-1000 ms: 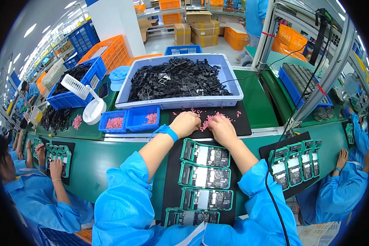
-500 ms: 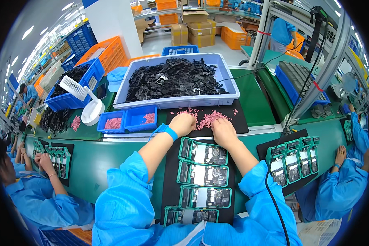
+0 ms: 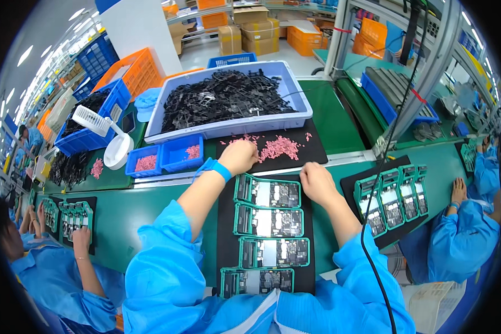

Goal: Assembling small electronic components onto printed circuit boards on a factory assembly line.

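Note:
My left hand [image 3: 240,157] is at the near edge of the scattered small pink pieces [image 3: 279,148] on a black mat. Its fingers are curled down, and the tips are hidden behind the hand. Just right of the top green-framed phone assembly [image 3: 268,192] is my right hand [image 3: 318,182], its fingers bent together; anything in them is too small to make out. Several such assemblies, with circuit boards and silver parts exposed, stand in a column on a long black mat [image 3: 228,229] between my forearms. A blue wristband [image 3: 220,168] circles my left wrist.
Beyond the pink pieces stands a large pale tub [image 3: 228,131] of black parts. Two small blue bins [image 3: 182,153] with pink pieces sit left, near a white fan [image 3: 118,151]. A black cable [image 3: 367,253] hangs by my right arm. Co-workers sit on both sides.
My right hand has drawn back from the pink pieces towards the top assembly. My left hand stays by the pile. The whole view has shifted slightly.

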A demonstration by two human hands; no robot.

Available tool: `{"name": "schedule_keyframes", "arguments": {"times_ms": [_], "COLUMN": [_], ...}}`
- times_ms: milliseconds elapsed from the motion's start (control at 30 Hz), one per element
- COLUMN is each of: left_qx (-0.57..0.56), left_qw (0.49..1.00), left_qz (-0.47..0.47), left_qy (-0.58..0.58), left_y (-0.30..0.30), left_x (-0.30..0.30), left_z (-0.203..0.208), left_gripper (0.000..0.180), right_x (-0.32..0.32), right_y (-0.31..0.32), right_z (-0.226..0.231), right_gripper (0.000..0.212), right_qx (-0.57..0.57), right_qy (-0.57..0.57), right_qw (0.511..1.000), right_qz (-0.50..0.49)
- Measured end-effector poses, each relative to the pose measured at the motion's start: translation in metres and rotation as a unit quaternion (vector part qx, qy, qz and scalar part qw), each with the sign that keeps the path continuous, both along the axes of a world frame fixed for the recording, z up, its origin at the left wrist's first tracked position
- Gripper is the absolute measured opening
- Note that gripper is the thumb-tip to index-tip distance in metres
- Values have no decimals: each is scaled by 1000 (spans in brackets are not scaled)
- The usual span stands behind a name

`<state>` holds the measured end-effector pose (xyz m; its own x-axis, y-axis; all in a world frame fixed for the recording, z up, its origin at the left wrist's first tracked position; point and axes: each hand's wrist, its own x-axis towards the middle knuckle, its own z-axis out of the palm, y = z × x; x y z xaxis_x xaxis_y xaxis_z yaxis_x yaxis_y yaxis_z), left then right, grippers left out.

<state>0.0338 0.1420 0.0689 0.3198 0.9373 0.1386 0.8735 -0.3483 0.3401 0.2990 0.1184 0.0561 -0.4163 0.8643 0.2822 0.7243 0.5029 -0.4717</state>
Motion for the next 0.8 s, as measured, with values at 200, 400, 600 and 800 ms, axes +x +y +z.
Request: {"name": "schedule_keyframes", "arguments": {"times_ms": [200,400,600,800], "left_qx": [14,-82,48,96], "left_qw": [985,960,964,958], "left_qz": [-162,-259,-260,-234], "left_qy": [-64,-69,28,132], "left_y": [-64,-135,-154,-165], "left_x": [47,103,123,132], "left_z": [34,26,8,10], "left_gripper": [9,6,9,6], "right_x": [45,49,48,47], "right_y": [-74,-104,-106,-106], "right_z": [-19,-17,-24,-28], "right_gripper": [9,5,7,4], "right_qx": [-91,-12,26,25], "right_qy": [47,49,68,47], "right_qw": [994,997,996,998], "right_qz": [40,52,44,35]}}
